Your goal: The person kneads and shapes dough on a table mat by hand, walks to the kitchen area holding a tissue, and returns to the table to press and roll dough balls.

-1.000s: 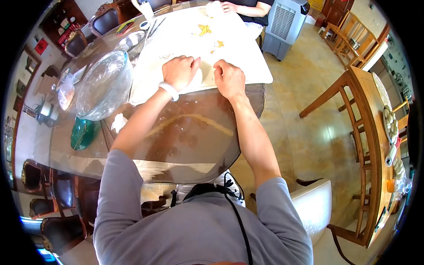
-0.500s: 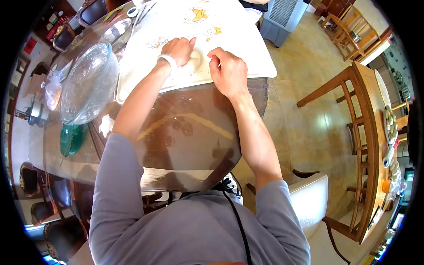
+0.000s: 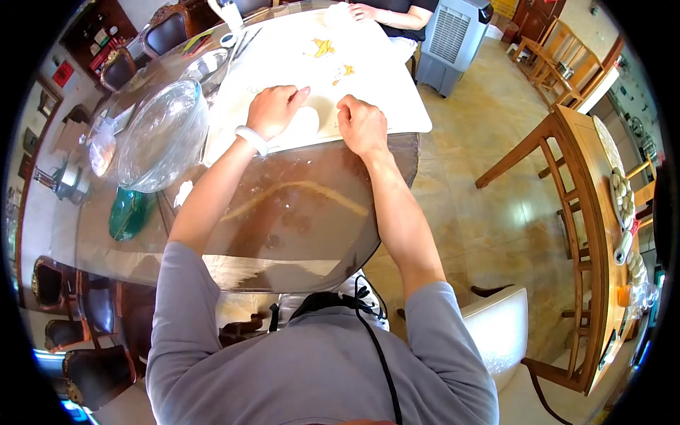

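A smooth white lump of dough [image 3: 305, 122] lies on the white pastry mat [image 3: 386, 95] near its front edge, between my two hands. My left hand [image 3: 275, 111], with a white band at the wrist, is curled closed just to the left of the dough, its thumb sticking out to the right. It overlaps the dough's edge in view, and I cannot tell whether they touch. To the right, apart from the dough, my right hand [image 3: 363, 125] is held in a loose fist. Nothing shows in either hand.
Left of the mat stands a large clear bowl [image 3: 161, 138], with a green object [image 3: 129, 214] in front of it. Another person's hand [image 3: 363, 12] rests at the mat's far edge. A grey air cooler [image 3: 452, 46] stands beyond. Several dough pieces [image 3: 623, 202] sit on the right-hand wooden table.
My left hand has come off the dough to its left side, leaving more of the dough showing. The view has tilted up, bringing the other person's hands into sight.
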A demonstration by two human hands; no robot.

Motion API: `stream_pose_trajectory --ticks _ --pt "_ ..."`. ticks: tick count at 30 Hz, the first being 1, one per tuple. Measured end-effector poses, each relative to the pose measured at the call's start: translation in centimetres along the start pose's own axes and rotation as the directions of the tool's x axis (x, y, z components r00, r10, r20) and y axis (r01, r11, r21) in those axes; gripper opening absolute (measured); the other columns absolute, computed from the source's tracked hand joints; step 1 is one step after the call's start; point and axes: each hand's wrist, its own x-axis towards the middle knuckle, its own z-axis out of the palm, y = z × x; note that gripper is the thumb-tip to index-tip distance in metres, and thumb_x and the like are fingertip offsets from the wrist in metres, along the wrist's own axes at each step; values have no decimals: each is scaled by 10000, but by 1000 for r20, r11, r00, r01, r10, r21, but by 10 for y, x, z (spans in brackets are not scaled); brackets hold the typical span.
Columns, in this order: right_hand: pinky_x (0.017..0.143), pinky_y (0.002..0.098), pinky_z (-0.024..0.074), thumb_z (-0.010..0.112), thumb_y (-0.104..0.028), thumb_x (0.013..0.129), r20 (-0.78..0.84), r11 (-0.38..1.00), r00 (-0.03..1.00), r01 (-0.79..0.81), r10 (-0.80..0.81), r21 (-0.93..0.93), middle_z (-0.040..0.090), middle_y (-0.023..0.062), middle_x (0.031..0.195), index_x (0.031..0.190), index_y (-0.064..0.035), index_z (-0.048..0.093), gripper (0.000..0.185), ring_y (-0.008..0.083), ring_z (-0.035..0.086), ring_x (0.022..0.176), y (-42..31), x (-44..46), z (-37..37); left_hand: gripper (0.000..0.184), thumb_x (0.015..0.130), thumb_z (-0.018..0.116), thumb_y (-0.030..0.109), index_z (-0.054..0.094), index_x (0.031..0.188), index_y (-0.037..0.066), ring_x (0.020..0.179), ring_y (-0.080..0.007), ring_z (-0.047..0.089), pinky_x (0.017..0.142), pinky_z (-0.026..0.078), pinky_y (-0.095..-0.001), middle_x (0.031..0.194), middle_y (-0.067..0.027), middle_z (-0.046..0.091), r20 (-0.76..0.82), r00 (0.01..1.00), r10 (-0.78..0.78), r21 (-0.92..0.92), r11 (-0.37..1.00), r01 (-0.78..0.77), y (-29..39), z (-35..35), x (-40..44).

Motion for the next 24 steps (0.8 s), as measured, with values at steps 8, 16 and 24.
stream_pose_trajectory --ticks 8,16,24 --pt "589 428 497 604 -78 785 -47 988 994 100 -95 121 638 137 713 829 -66 613 47 327 628 648 -18 -1 -9 418 927 490 353 611 722 11 682 -341 610 642 482 -463 676 -153 620 -374 734 566 408 812 -418 -9 56 8" --pt "569 416 496 605 -70 772 -58 990 996 77 -71 116 632 132 702 840 -70 617 69 324 622 623 -14 4 -9 687 986 307 457 633 630 -32 692 -398 622 735 482 -466 615 -228 607 116 993 -5 220 975 -21 -16 60 60" --pt "615 436 508 601 -88 774 -20 999 999 40 -40 -1 645 146 729 837 -65 624 71 333 635 660 1 1 -2 690 961 314 509 660 705 -31 750 -395 630 773 481 -454 747 -246 642 28 997 -74 168 983 69 -19 57 50"
